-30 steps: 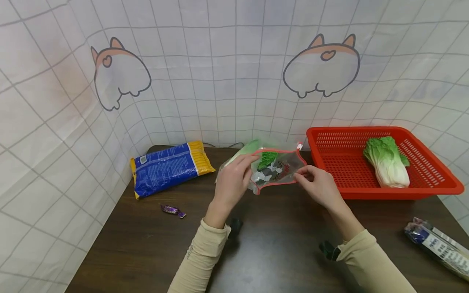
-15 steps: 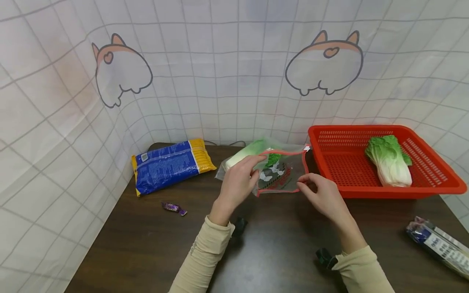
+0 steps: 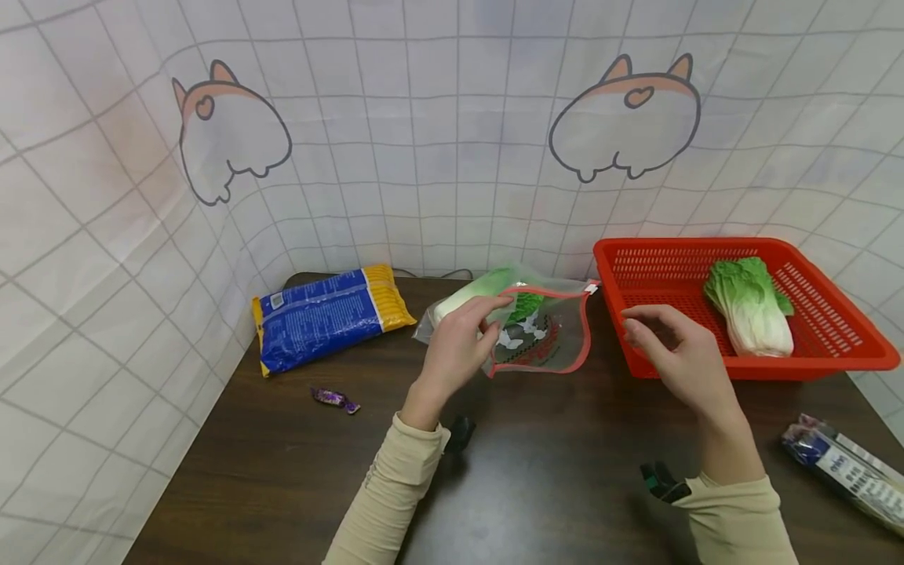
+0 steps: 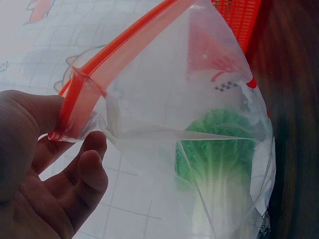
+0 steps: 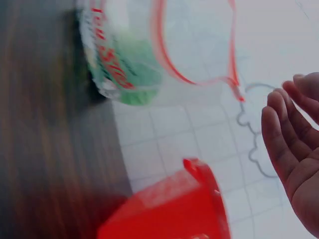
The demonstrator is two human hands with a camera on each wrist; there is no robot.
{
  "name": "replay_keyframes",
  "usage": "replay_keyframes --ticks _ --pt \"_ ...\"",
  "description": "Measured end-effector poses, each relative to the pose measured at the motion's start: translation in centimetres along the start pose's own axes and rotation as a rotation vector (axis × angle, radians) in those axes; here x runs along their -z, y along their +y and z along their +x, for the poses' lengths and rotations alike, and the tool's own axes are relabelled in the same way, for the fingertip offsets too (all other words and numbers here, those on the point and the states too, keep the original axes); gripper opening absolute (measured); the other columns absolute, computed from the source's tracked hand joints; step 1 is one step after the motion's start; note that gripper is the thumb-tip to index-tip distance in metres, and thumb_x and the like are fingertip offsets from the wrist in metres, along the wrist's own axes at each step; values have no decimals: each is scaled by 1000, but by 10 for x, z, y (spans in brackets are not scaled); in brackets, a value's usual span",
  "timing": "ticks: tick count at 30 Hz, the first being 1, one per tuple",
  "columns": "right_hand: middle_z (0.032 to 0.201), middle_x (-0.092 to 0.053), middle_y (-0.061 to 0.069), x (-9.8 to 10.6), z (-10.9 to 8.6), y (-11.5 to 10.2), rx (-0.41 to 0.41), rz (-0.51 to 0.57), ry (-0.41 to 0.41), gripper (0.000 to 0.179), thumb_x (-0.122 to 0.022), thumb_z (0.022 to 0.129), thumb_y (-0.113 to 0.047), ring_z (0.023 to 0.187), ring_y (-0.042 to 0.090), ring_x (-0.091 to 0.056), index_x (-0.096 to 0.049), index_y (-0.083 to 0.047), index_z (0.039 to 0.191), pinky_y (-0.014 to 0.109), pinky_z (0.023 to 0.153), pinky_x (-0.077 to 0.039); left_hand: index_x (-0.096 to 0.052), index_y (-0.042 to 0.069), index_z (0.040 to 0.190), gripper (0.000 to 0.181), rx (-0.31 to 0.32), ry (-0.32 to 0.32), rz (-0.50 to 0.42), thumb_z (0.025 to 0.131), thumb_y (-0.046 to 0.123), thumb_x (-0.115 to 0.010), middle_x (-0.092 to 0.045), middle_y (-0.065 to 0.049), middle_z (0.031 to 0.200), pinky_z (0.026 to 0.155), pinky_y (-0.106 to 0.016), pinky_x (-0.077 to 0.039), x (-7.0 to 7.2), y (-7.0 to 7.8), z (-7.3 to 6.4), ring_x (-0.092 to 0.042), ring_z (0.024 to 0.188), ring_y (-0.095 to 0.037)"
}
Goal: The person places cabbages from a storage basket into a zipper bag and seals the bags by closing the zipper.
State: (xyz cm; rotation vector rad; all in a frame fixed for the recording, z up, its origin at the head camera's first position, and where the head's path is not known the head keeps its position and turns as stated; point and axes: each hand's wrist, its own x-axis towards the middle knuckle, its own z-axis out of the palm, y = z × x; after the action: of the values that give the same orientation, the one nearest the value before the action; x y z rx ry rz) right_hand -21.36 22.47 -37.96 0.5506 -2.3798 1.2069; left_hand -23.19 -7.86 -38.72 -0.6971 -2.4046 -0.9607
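A clear zip bag [image 3: 565,345] with a red zip edge lies on the table, its mouth spread toward me. Inside it is a napa cabbage [image 4: 219,159], white stem to the left in the head view. My left hand [image 3: 455,345] pinches the bag's red edge at the left corner between thumb and finger. Off to the right of the bag, my right hand [image 3: 681,357] holds nothing, its fingers loosely bent in front of the red basket [image 3: 706,365]. A white slider sits at the far right corner of the zip.
Another napa cabbage [image 3: 752,310] lies in the basket. A blue and yellow packet [image 3: 325,318] stretches along the back left, with a purple wrapped candy [image 3: 335,400] before it. A labelled plastic package [image 3: 847,471] lies at the right edge. A tiled-pattern curtain [image 3: 438,141] hangs behind.
My right hand has let go of the bag's front edge and moved right, toward the basket. The left hand keeps its pinch, and the bag's right side has rounded outward.
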Motion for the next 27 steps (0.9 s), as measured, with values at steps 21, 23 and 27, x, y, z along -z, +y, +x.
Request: replay_keyframes --ticks 21,23,27 --pt "97 -53 -26 101 57 61 -434 -40 100 35 -58 97 -35 84 -6 -52 -62 -13 123 7 68 -40 -67 12 124 38 15 8 -3 89 -1 -61 -67 -2 108 49 -21 -31 0 -4 0 -46 61 -8" --pt "96 -52 -28 106 60 70 -459 -52 84 34 -57 97 -37 86 -5 -49 -63 -17 123 8 67 -39 -67 12 124 38 18 7 -7 89 0 -61 -67 -2 108 48 -21 -30 0 -3 0 -46 60 -8" --pt "99 -48 -27 113 63 89 -522 -80 35 44 -56 96 -43 91 -1 -45 -59 -15 130 10 67 -38 -67 13 125 37 30 1 -18 90 0 -61 -67 -3 107 47 -21 -29 1 -2 0 -45 59 -8"
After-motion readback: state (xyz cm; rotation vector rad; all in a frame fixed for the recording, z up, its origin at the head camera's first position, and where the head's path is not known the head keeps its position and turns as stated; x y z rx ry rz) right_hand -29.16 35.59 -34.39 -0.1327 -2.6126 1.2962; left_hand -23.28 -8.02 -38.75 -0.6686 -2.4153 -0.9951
